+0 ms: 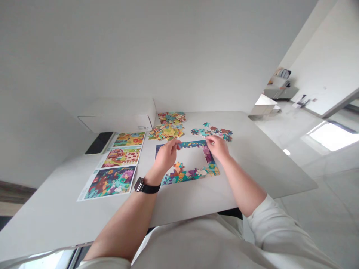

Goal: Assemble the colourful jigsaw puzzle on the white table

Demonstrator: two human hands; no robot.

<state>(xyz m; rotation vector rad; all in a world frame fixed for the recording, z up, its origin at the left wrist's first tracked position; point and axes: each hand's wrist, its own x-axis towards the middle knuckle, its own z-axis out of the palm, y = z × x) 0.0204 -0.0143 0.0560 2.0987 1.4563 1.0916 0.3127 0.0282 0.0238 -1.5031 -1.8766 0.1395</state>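
A partly assembled jigsaw puzzle (206,172) lies on the table, its colourful border joined around a bare pale middle. Over the puzzle's left side is my left hand (167,154), fingers curled together; whatever lies in them, if anything, is hidden. My right hand (218,147) is at the upper right corner, thumb and fingers pinched, and I cannot make out what is between them. Just beyond it lies a loose pile of teal and brown puzzle pieces (209,132). An orange-brown joined section (178,168) sits inside the lower left border.
Yellow puzzle pieces (168,132) and a multicoloured pile (174,117) lie farther back. To the left are printed picture sheets (110,182), a dark phone (99,143) and a white box (117,114) against the wall. The white table (269,160) ends at a slanted right edge.
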